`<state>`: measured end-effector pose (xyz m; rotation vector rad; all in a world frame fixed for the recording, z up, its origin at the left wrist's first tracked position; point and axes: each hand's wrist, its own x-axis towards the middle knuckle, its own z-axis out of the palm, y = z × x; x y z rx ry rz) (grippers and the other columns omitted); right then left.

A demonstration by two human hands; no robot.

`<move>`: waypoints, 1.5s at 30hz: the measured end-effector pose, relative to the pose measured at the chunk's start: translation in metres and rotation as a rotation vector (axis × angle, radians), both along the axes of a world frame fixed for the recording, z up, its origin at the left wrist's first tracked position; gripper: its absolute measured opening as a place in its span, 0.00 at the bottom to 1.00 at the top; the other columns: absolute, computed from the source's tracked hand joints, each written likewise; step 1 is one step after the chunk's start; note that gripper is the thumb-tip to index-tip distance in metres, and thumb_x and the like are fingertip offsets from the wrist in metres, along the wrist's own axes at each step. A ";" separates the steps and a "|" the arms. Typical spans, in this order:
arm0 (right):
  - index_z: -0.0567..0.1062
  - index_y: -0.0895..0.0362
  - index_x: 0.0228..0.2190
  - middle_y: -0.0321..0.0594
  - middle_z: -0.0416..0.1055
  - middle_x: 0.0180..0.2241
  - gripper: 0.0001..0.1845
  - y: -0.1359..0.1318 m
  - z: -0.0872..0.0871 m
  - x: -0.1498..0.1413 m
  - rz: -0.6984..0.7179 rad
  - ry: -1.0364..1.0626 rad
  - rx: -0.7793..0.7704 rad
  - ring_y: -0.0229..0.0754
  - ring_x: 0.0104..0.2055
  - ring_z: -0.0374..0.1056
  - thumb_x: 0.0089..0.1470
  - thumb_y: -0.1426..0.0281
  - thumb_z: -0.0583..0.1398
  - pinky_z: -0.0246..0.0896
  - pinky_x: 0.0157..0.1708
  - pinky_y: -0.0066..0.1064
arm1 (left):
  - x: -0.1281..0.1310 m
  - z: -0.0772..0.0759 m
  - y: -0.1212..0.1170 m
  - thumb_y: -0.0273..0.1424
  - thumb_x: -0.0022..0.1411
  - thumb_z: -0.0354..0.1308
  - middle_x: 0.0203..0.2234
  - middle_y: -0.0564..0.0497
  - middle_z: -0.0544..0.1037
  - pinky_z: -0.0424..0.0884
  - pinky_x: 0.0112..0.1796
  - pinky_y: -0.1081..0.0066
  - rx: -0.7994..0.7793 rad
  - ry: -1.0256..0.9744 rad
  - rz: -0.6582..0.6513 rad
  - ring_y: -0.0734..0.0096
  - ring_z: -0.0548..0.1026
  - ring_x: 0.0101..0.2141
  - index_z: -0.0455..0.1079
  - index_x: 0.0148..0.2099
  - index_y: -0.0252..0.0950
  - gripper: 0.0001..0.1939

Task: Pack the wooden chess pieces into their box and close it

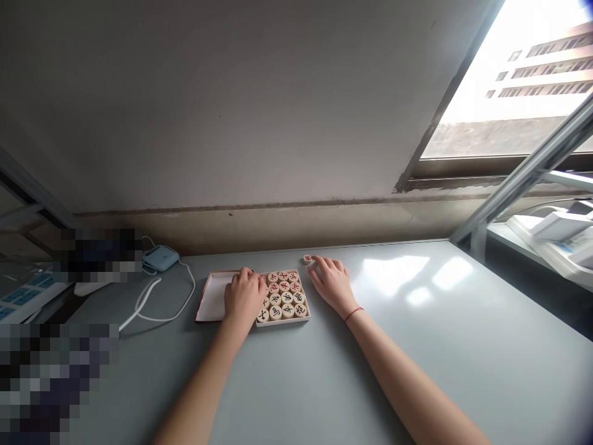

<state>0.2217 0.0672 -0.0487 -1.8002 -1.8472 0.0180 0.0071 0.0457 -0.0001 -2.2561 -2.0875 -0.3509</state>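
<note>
Pieces [288,297]: in the head view, they are sitting in rows in the box [283,323].
Lone piece [307,259]: it is lying on the table [287,383], behind the box.
Lid [214,300]: it is lying left of the box.
Left hand [244,293]: it is covering some of the lid and box; I cannot tell if it is pinching anything.
Right hand [332,283]: thumb and finger are standing apart, just beside the lone piece.

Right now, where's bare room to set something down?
Bare table lies right of your right forearm, and between it and your left forearm, nearer you than the piece tray. It's crowded around your left hand, white cable and blue device.
</note>
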 end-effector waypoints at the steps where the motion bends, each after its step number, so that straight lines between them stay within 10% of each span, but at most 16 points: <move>1: 0.70 0.50 0.49 0.44 0.72 0.46 0.19 0.000 -0.001 0.000 -0.005 0.012 -0.001 0.50 0.49 0.61 0.60 0.61 0.49 0.55 0.42 0.40 | 0.003 0.002 -0.003 0.32 0.65 0.45 0.42 0.43 0.73 0.67 0.37 0.65 -0.005 0.047 0.020 0.59 0.72 0.40 0.76 0.41 0.36 0.17; 21: 0.71 0.54 0.45 0.44 0.75 0.40 0.15 -0.003 -0.002 -0.006 -0.041 0.036 0.090 0.50 0.46 0.64 0.59 0.62 0.52 0.53 0.43 0.41 | 0.001 -0.001 0.000 0.29 0.66 0.45 0.38 0.48 0.75 0.65 0.37 0.67 -0.019 -0.070 0.006 0.62 0.73 0.40 0.70 0.40 0.38 0.11; 33: 0.74 0.54 0.38 0.41 0.76 0.36 0.10 -0.033 0.028 -0.043 0.357 0.072 0.312 0.47 0.46 0.66 0.59 0.70 0.52 0.57 0.47 0.40 | -0.003 0.002 0.000 0.31 0.66 0.46 0.39 0.48 0.77 0.64 0.41 0.65 -0.016 -0.117 -0.059 0.62 0.72 0.44 0.71 0.38 0.39 0.12; 45: 0.73 0.53 0.41 0.42 0.76 0.41 0.10 -0.040 0.035 -0.053 0.479 0.180 0.431 0.41 0.40 0.71 0.57 0.72 0.56 0.64 0.40 0.34 | 0.009 0.021 -0.018 0.40 0.64 0.50 0.31 0.53 0.78 0.71 0.34 0.74 -0.085 -0.872 -0.179 0.71 0.76 0.33 0.67 0.42 0.40 0.11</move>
